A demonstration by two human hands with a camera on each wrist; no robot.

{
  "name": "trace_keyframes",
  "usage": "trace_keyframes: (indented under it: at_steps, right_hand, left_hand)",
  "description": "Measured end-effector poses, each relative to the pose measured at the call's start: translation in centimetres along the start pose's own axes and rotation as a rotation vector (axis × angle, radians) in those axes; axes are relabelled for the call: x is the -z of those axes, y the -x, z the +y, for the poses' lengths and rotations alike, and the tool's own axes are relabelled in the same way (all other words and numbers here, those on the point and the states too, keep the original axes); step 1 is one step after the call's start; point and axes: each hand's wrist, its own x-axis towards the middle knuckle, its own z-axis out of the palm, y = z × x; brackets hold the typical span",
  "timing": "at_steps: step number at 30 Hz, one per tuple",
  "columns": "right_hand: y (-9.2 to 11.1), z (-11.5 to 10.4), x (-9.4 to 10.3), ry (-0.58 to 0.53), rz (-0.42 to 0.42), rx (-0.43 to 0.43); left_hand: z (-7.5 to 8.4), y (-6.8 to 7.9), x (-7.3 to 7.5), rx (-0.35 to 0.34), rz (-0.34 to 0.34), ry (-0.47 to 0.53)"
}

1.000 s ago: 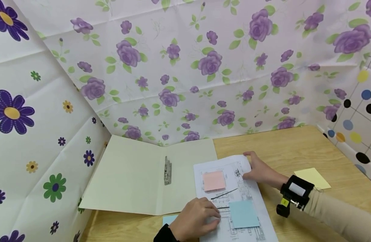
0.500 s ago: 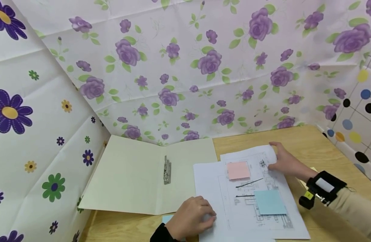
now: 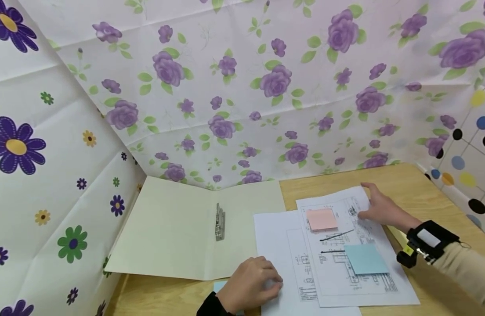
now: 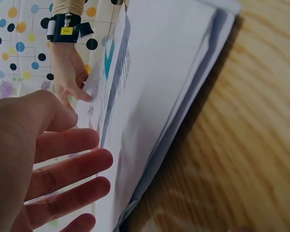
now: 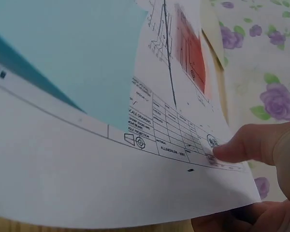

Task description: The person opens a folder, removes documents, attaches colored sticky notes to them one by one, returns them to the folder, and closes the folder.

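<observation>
My right hand pinches the top right corner of a printed technical drawing, thumb on its face in the right wrist view. A pink sticky note and a blue sticky note lie on the drawing, along with two dark pen-like strokes. Beneath it, partly covered, is a stack of white sheets with more line drawings. My left hand rests at the stack's left edge. Its fingers are loosely bent and spread in the left wrist view, holding nothing.
An open cream folder with a metal lever clip lies left of the papers, and the stack overlaps it. A yellow sticky note shows beneath my right wrist. Another blue note lies by my left wrist. Patterned sheets wall the table.
My right hand has drawn the top drawing, with its notes, to the right and slightly away, uncovering the sheets beneath. The left hand has shifted only slightly.
</observation>
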Motion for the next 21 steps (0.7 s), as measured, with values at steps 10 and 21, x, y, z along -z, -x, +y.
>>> trace_keyframes:
  at_steps: [10,21]
  right_hand:
    - [2.8,1.7,3.5,0.344,0.022,0.084]
    - [7.1,4.2,5.7,0.498,-0.186,0.214]
  left_hand:
    - [-0.1,-0.2,-0.1,-0.002,0.012,-0.021]
    - [-0.1,-0.4,-0.2,-0.003,0.017,-0.01]
